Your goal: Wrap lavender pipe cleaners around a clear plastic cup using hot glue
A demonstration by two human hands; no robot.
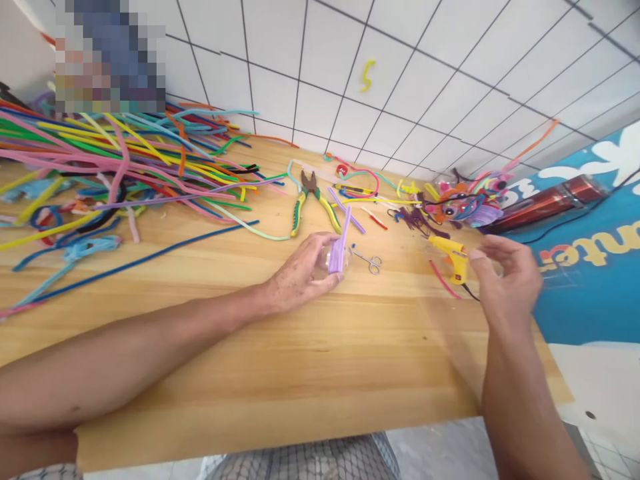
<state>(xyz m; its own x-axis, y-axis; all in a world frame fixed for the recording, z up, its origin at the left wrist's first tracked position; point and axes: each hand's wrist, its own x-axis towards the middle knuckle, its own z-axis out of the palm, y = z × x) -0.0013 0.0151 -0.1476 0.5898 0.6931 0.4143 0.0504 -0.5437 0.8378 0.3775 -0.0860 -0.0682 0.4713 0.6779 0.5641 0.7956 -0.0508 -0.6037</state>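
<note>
My left hand (305, 270) is closed around a small clear rounded plastic piece with purple pipe cleaner (337, 257) wrapped on it, one end sticking up. My right hand (510, 277) hovers at the table's right side, its fingers loosely curved with a gap from the thumb. Just left of its thumb is a yellow glue gun (453, 257) with a black cord; whether they touch is hard to see. Small scissors (370, 260) lie right of my left hand. Pliers (313, 200) with green and yellow handles rest beyond it.
A large heap of coloured pipe cleaners (165, 170) covers the table's left part. Finished-looking colourful pipe-cleaner pieces (465, 203) sit at the back right, beside a dark red cylinder (550, 200). A tiled wall (400, 80) bounds the back. A blurred-out person's part shows upper left.
</note>
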